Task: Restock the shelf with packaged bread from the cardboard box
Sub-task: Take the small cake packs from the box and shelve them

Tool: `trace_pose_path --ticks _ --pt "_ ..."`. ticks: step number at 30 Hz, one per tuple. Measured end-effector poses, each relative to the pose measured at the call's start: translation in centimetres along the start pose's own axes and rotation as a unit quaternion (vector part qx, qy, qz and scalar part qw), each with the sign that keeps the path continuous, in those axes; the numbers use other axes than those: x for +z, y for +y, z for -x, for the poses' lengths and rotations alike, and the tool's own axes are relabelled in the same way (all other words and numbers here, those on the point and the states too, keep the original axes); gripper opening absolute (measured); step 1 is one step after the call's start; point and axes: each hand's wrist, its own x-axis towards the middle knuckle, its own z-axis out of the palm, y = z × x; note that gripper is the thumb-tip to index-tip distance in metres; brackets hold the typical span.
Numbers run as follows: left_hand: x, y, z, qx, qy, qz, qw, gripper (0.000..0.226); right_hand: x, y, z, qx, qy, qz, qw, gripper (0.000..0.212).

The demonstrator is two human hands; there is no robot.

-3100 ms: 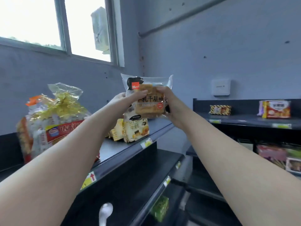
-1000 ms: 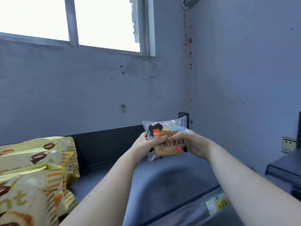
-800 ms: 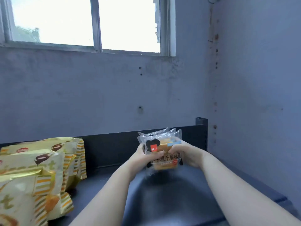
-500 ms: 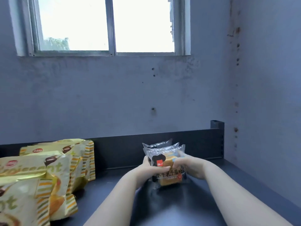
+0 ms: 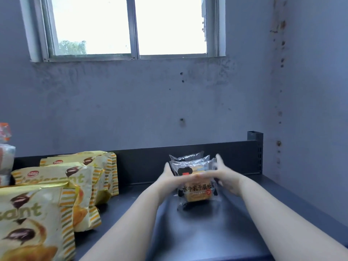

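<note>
Three clear packs of layered toast stand in a row on the dark top shelf (image 5: 216, 232), near its back rail. The front toast pack (image 5: 197, 191) has black Chinese lettering and a red logo and stands upright on the shelf. My left hand (image 5: 168, 177) is at its left side and my right hand (image 5: 225, 175) at its right side. Both are blurred with motion. Their fingers look straightened beside the pack, and a blurred thumb crosses its front. The cardboard box is out of view.
Several yellow croissant bags (image 5: 62, 185) stand in a row along the shelf's left part. A large clear bread bag (image 5: 5, 153) shows at the far left edge. The grey wall and a window (image 5: 131, 27) rise behind; a side wall closes the right.
The view came closer to the shelf. The front pack now stands on the shelf in front of the other two, and my fingers have spread from gripping it to lying alongside it.
</note>
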Motion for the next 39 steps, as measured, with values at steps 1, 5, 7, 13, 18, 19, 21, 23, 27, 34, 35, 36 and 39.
trace_pose_path --ticks 1,5,7,13,18,19,21,23,27,34,35,36,39 --pt "-0.3 1.1 0.4 0.011 0.060 -0.005 0.998 0.114 0.1 -0.8 0.1 -0.024 0.040 -0.012 0.999 0.137" --pt "-3.7 7.1 3.0 0.139 0.188 -0.057 0.970 0.075 1.8 -6.5 0.0 -0.200 0.210 0.031 0.957 0.079" --pt "-6.7 10.2 5.1 0.193 0.238 -0.125 0.944 0.059 4.7 -9.9 -0.8 -0.284 0.242 0.144 0.916 0.047" --pt "-19.4 14.3 17.4 0.219 0.401 -0.283 0.843 0.028 21.9 -18.5 2.6 -0.440 0.064 0.218 0.869 0.021" --pt "-27.9 11.1 32.1 0.124 0.550 -0.278 0.778 0.021 38.0 -21.2 9.1 -0.469 -0.107 0.167 0.860 0.020" --pt "-29.2 9.5 35.0 0.099 0.577 -0.274 0.763 0.015 41.3 -20.7 10.4 -0.455 -0.153 0.152 0.864 0.019" --pt "-31.4 5.7 40.6 0.042 0.621 -0.276 0.732 0.012 47.5 -18.3 13.2 -0.434 -0.249 0.150 0.853 0.017" --pt "-33.2 1.1 45.9 -0.038 0.644 -0.282 0.710 0.017 53.4 -14.8 15.9 -0.427 -0.332 0.189 0.820 0.014" --pt "-35.3 -9.3 54.8 -0.202 0.655 -0.240 0.688 0.024 62.9 -7.2 19.6 -0.402 -0.432 0.299 0.750 0.028" --pt "-39.9 -18.2 58.7 -0.286 0.631 -0.185 0.697 0.027 72.3 -2.7 18.5 -0.398 -0.444 0.376 0.710 0.033" --pt "-40.5 -18.9 59.6 -0.300 0.641 -0.178 0.684 0.027 73.6 -2.1 18.2 -0.387 -0.453 0.381 0.707 0.033" --pt "-41.2 -19.6 60.6 -0.316 0.646 -0.171 0.673 0.027 75.0 -1.2 18.0 -0.376 -0.464 0.392 0.700 0.034" --pt "-43.2 -22.6 63.2 -0.369 0.641 -0.146 0.657 0.028 79.3 2.5 17.4 -0.334 -0.502 0.437 0.668 0.034"
